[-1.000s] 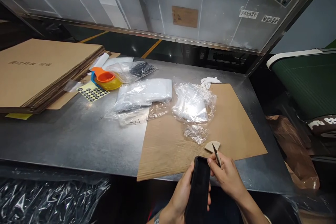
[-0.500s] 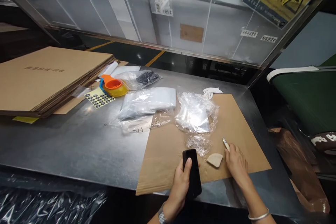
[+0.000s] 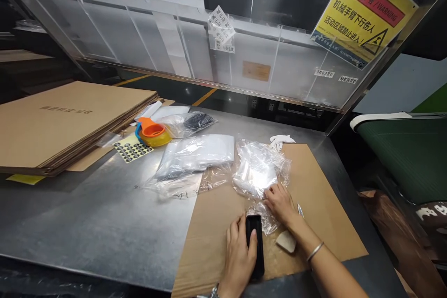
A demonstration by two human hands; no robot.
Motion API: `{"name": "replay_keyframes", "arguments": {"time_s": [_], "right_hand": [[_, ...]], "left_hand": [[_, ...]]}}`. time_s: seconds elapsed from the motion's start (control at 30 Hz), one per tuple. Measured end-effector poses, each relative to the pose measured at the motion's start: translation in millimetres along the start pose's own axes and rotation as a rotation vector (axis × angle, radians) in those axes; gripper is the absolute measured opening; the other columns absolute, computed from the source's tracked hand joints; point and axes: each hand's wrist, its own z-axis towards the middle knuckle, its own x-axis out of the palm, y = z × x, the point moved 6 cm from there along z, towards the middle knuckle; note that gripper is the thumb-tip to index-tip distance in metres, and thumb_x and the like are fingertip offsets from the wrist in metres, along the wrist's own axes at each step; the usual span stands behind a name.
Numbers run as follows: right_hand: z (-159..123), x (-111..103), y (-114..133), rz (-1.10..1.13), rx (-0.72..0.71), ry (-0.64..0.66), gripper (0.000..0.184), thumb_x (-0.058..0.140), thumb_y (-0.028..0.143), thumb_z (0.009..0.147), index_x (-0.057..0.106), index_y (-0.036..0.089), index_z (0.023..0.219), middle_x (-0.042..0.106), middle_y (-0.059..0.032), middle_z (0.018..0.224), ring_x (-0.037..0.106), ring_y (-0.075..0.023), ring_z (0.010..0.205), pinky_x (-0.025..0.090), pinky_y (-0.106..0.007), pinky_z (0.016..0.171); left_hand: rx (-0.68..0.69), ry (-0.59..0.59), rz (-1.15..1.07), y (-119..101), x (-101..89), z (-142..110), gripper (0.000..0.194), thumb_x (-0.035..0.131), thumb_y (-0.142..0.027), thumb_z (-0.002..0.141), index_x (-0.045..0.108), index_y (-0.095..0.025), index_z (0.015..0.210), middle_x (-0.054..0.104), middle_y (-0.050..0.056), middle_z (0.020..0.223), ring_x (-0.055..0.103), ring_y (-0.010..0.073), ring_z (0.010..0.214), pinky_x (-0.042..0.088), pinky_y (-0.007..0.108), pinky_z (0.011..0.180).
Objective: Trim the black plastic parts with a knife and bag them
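My left hand (image 3: 239,251) is wrapped round a long black case (image 3: 257,251) with rounded corners, which lies on the cardboard sheet (image 3: 214,223). A raised rim shows at its far end. My right hand (image 3: 280,202) reaches forward, its fingertips pinched at the near edge of a pile of clear plastic bags (image 3: 256,170). A crumpled clear wrapper (image 3: 261,219) lies just under that wrist. Partly hidden behind the right forearm is a small knife (image 3: 300,210); only its metal end shows. Near the forearm rests a beige wedge-shaped piece (image 3: 286,241).
Left of the cardboard lie a stack of bagged white sheets (image 3: 199,153), an orange tape dispenser (image 3: 152,131) and a sticker sheet (image 3: 132,148). Flattened cartons (image 3: 77,121) are piled farther left. A white glove (image 3: 281,140) lies behind. A clear panel (image 3: 209,65) stands across the back.
My right hand has let go of the knife and moved forward left to the plastic bags. My left hand has lowered the black case onto the cardboard. The view has tilted up.
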Motion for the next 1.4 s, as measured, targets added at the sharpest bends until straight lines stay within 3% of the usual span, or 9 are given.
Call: {"name": "replay_keyframes", "arguments": {"time_s": [0.17, 0.27, 0.4, 0.6, 0.77, 0.93, 1.2, 1.3, 1.4], "right_hand": [[6.9, 16.1, -5.0, 0.063, -0.036, 0.055, 0.018, 0.051, 0.031, 0.089, 0.059, 0.016, 0.092, 0.061, -0.0024, 0.094, 0.058, -0.0144, 0.083, 0.048, -0.035, 0.076], [5.2, 17.5, -14.0, 0.143, 0.007, 0.060, 0.019, 0.052, 0.032, 0.089, 0.058, 0.015, 0.096, 0.061, -0.0029, 0.096, 0.059, -0.0148, 0.084, 0.049, -0.035, 0.076], [10.4, 15.4, -26.7, 0.300, 0.096, 0.041, 0.020, 0.052, 0.032, 0.088, 0.058, 0.015, 0.097, 0.061, -0.0028, 0.095, 0.059, -0.0149, 0.083, 0.049, -0.035, 0.075], [22.3, 14.4, -41.7, 0.612, 0.159, 0.058, 0.023, 0.052, 0.034, 0.088, 0.058, 0.013, 0.096, 0.061, -0.0009, 0.088, 0.060, -0.0121, 0.072, 0.051, -0.029, 0.064], [15.2, 6.9, -57.0, 0.817, 0.208, 0.011, 0.023, 0.050, 0.034, 0.090, 0.058, 0.013, 0.097, 0.061, -0.0012, 0.087, 0.060, -0.0113, 0.071, 0.051, -0.029, 0.064], [5.3, 3.3, -52.8, 0.922, 0.216, -0.037, 0.021, 0.052, 0.033, 0.089, 0.058, 0.013, 0.091, 0.061, 0.0002, 0.082, 0.059, -0.0106, 0.068, 0.050, -0.027, 0.062], [4.5, 1.1, -42.1, 0.891, 0.206, -0.092, 0.023, 0.054, 0.034, 0.087, 0.057, 0.013, 0.078, 0.056, 0.0041, 0.069, 0.054, -0.0076, 0.057, 0.046, -0.023, 0.054], [1.4, -17.0, -42.7, 0.834, 0.237, -0.179, 0.022, 0.052, 0.033, 0.088, 0.055, 0.014, 0.077, 0.053, 0.0048, 0.066, 0.051, -0.0078, 0.055, 0.044, -0.022, 0.053], [-2.2, -40.7, -27.3, 0.761, 0.189, -0.216, 0.017, 0.053, 0.028, 0.085, 0.055, 0.016, 0.073, 0.053, 0.0029, 0.067, 0.051, -0.0109, 0.062, 0.042, -0.025, 0.059]], "left_hand": [[-0.037, -0.042, -0.071, 0.6, -24.0, 5.5, 0.037, 0.036, -0.030, 0.089, 0.046, -0.013, 0.121, 0.054, 0.015, 0.112, 0.056, 0.0237, 0.097, 0.048, 0.039, 0.082], [0.039, -0.009, -0.053, -10.2, -30.1, 17.7, 0.032, 0.033, -0.027, 0.090, 0.051, -0.015, 0.115, 0.057, 0.013, 0.111, 0.056, 0.0221, 0.098, 0.047, 0.036, 0.082], [0.235, 0.110, 0.024, -34.8, -14.7, 41.9, 0.036, 0.033, -0.017, 0.088, 0.054, -0.018, 0.117, 0.060, 0.008, 0.114, 0.049, 0.0222, 0.105, 0.038, 0.037, 0.094], [0.376, 0.197, 0.161, -53.8, 20.0, 69.0, 0.051, 0.040, -0.006, 0.078, 0.048, -0.016, 0.127, 0.052, 0.011, 0.129, 0.047, 0.0281, 0.101, 0.036, 0.045, 0.088], [0.363, 0.147, 0.150, -57.5, 20.0, 71.5, 0.044, 0.039, -0.008, 0.079, 0.055, -0.014, 0.119, 0.057, 0.015, 0.119, 0.047, 0.0295, 0.097, 0.033, 0.048, 0.086], [0.327, 0.115, -0.009, -68.0, 18.4, 73.1, 0.032, 0.035, -0.023, 0.090, 0.059, -0.016, 0.109, 0.065, 0.009, 0.101, 0.054, 0.0208, 0.092, 0.041, 0.035, 0.083], [0.201, -0.013, -0.102, -50.6, 33.1, 97.5, 0.030, 0.047, -0.033, 0.089, 0.056, -0.013, 0.070, 0.054, -0.004, 0.058, 0.053, 0.0090, 0.051, 0.044, 0.023, 0.050], [0.224, -0.119, -0.045, -51.0, 21.2, 93.0, 0.023, 0.046, -0.028, 0.088, 0.058, -0.013, 0.076, 0.055, -0.002, 0.061, 0.053, 0.0112, 0.053, 0.043, 0.025, 0.051], [0.330, -0.193, 0.040, -65.6, 7.7, 80.0, 0.023, 0.047, -0.023, 0.085, 0.057, -0.013, 0.102, 0.059, 0.009, 0.090, 0.056, 0.0192, 0.078, 0.045, 0.033, 0.067]]}}
